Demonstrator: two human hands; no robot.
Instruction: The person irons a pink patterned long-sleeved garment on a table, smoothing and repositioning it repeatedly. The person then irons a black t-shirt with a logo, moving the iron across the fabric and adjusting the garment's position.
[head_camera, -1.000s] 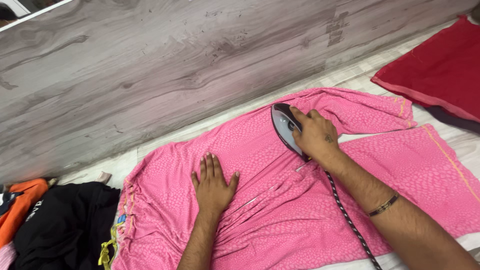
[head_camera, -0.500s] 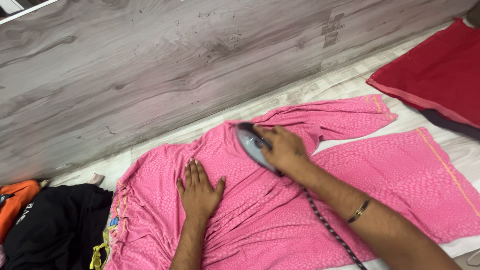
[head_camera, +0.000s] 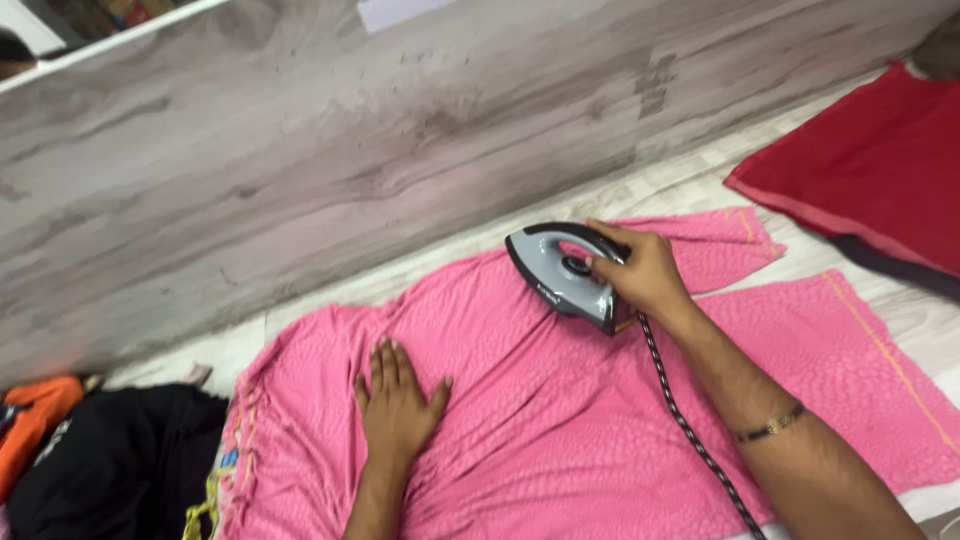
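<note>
Pink knit fabric, a garment (head_camera: 560, 420) with a pebbled print and yellow trim, is spread flat across a pale padded surface (head_camera: 690, 180) beside a grey wood-grain wall (head_camera: 300, 160). It looks soft, light and stretchy, likely to bunch or slide when pushed, so it is pinned by the left hand (head_camera: 398, 400), laid palm down near the garment's middle with fingers straight and the thumb spread out to the side. The right hand (head_camera: 640, 272) is closed around the handle of a grey and black electric iron (head_camera: 562, 272), which sits on the upper part of the garment near the sleeve. The iron is judged rigid, fairly heavy and hot underneath; the handle is the only safe grip. A black-and-white braided cord (head_camera: 690, 430) trails along the right forearm. Open cloth is seen to the right and toward the lower hem. The wall closes off the far side, a red cloth (head_camera: 860, 160) lies at upper right, and a black garment (head_camera: 110, 450) and an orange one (head_camera: 35, 410) are heaped at the left edge.
</note>
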